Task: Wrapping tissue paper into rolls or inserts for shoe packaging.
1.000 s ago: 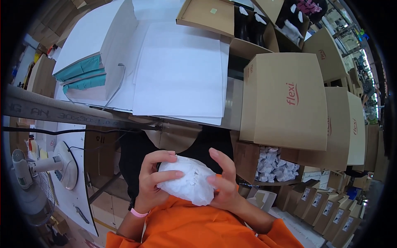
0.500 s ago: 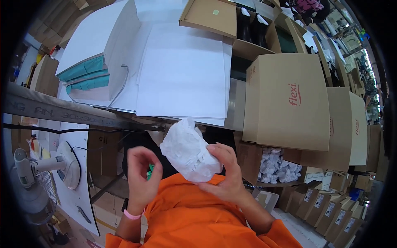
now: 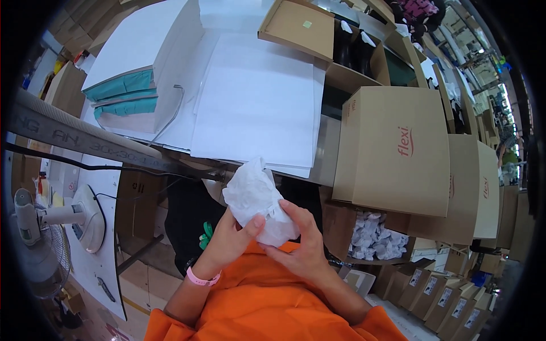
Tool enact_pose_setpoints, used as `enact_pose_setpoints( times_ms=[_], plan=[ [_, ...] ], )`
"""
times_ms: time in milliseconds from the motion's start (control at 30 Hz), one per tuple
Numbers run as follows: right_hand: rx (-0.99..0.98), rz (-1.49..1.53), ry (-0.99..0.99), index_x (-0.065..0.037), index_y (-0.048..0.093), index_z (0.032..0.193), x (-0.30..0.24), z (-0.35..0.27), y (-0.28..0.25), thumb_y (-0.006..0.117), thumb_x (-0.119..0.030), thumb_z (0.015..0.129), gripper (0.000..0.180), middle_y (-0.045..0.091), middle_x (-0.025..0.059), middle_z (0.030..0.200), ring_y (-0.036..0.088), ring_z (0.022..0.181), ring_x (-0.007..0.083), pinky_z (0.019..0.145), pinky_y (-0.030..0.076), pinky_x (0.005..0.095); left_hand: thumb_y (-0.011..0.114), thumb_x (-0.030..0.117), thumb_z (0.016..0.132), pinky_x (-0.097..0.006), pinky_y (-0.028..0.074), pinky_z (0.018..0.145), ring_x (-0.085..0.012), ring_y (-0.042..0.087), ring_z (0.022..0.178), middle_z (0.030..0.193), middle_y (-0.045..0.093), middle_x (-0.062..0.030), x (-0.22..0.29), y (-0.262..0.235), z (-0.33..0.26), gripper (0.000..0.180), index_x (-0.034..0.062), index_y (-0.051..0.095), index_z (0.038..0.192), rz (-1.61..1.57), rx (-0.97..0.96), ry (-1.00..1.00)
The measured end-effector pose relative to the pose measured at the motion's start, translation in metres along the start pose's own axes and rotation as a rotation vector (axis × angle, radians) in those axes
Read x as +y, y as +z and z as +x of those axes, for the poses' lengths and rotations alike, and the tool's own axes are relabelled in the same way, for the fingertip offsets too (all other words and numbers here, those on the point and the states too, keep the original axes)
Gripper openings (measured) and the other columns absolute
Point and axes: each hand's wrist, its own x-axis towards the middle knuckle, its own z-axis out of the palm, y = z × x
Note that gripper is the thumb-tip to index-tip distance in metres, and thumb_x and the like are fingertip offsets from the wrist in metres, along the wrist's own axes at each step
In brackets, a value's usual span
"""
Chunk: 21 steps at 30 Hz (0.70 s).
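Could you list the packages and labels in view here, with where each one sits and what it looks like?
Large closed cardboard box: right of the white sheets, brown with a small red mark.
Second closed box: behind it, further right, same brown.
Open carton: top centre, brown, a small pale sticker on its flap.
Low open box: under the large one, full of crumpled white paper.
Small brown boxes: lower right, in a row, each with a white label.

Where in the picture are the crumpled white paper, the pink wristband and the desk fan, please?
crumpled white paper (image 3: 256, 199), head view, middle of the wad.
pink wristband (image 3: 202, 279), head view, band on the left wrist.
desk fan (image 3: 85, 219), head view, its white base.
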Motion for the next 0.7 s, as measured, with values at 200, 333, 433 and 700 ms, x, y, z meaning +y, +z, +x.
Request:
enact_pose_setpoints(
  times_ms=[200,333,433,700],
  plan=[
    [0.047,0.038,0.031,-0.013,0.057,0.161,-0.005,-0.001,0.008,0.101,-0.019,0.075,0.096,0.069,0.0116,0.13,0.066,0.114,0.034,0.104,0.053,0.046,0.088,0.031,0.102,-0.038,0.052,0.116,-0.0209,0.063,0.138,0.147,0.066,-0.0109,-0.01,-0.012,0.006,0.076,0.0002,0.05,0.16,-0.258,-0.044,-0.016],
    [0.003,-0.042,0.069,-0.012,0.051,0.166,-0.011,0.002,0.005,0.1,-0.023,0.08,0.1,0.069,0.0143,0.137,0.068,0.115,0.0366,0.105,0.054,0.0478,0.091,0.026,0.099,-0.039,0.051,0.119,-0.0227,0.063,0.14,0.152,0.063,-0.0116,-0.014,-0.014,0.008,0.085,0.0013,0.042,0.165,-0.199,0.052,0.035],
    [-0.131,0.103,0.276,-0.01,0.042,0.172,-0.017,0.01,0.003,0.098,-0.028,0.084,0.106,0.067,0.0187,0.145,0.069,0.119,0.0394,0.107,0.055,0.0494,0.089,0.026,0.101,-0.039,0.05,0.119,-0.0226,0.061,0.141,0.155,0.06,-0.0118,-0.02,-0.016,0.005,0.09,0.0011,0.035,0.168,-0.127,0.083,0.142],
    [-0.368,0.166,0.163,0.0,0.052,0.16,0.002,0.018,-0.005,0.08,-0.012,0.101,0.067,0.063,0.0199,0.15,0.064,0.139,0.0332,0.118,0.05,0.044,0.082,0.056,0.101,-0.041,0.061,0.107,-0.0285,0.071,0.132,0.156,0.062,-0.0189,-0.026,-0.029,0.01,0.097,-0.0004,0.039,0.166,-0.248,0.015,0.173]
  ],
)
